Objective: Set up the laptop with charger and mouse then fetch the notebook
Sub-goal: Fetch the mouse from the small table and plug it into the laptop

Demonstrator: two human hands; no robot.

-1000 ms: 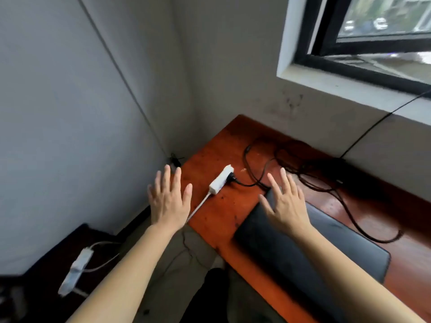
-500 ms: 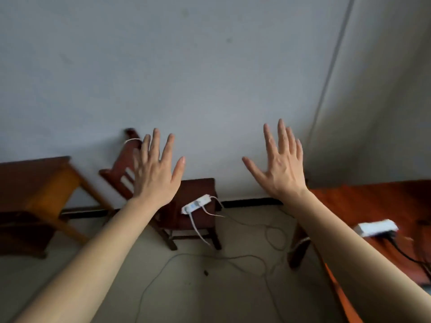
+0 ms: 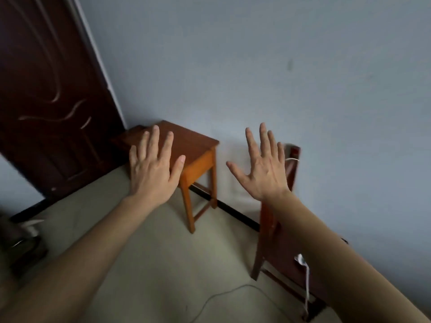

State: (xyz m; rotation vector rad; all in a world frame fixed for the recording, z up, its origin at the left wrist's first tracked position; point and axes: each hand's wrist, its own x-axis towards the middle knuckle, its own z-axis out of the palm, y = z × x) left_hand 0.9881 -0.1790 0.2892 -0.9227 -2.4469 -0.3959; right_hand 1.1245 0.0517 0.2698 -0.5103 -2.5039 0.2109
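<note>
My left hand (image 3: 152,169) and my right hand (image 3: 264,170) are both raised in front of me, backs toward the camera, fingers straight and spread, holding nothing. Neither touches anything. No laptop, charger, mouse or notebook appears in this view. A white power strip (image 3: 300,258) with a white cable hanging from it lies on the seat of a dark wooden chair (image 3: 279,243) below my right forearm.
A small wooden side table (image 3: 198,159) stands against the blue-grey wall beyond my hands. A dark brown door (image 3: 46,94) fills the upper left. A thin cable (image 3: 224,294) trails across the beige floor. Dark objects lie at the left edge.
The view has swung left, away from the desk with the laptop and cables, past the chair, to the side table and door. Both hands stay raised and spread.
</note>
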